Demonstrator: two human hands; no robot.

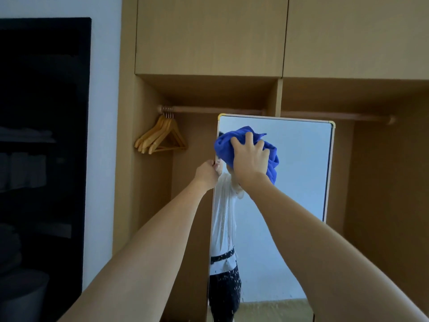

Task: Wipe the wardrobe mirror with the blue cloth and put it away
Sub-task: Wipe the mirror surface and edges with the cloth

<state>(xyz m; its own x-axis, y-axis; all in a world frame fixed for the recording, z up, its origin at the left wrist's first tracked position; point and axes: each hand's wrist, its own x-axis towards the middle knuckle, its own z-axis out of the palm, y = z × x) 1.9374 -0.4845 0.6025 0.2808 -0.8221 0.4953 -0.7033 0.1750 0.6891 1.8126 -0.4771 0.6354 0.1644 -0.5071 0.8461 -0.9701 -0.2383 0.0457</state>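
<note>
A tall mirror [299,173] in a pale frame stands inside the open wooden wardrobe. A bunched blue cloth [226,147] lies against the upper left of the glass. My right hand [251,156] presses on the cloth with fingers spread and slightly curled into it. My left hand [207,173] grips the mirror's left edge at about the same height. Water streaks run down the left part of the glass, over the reflection of a person.
Several wooden hangers [162,137] hang on the rail [216,109] left of the mirror. Closed upper cupboard doors [209,36] sit above. A dark shelving unit [41,147] stands at the far left beside a white wall.
</note>
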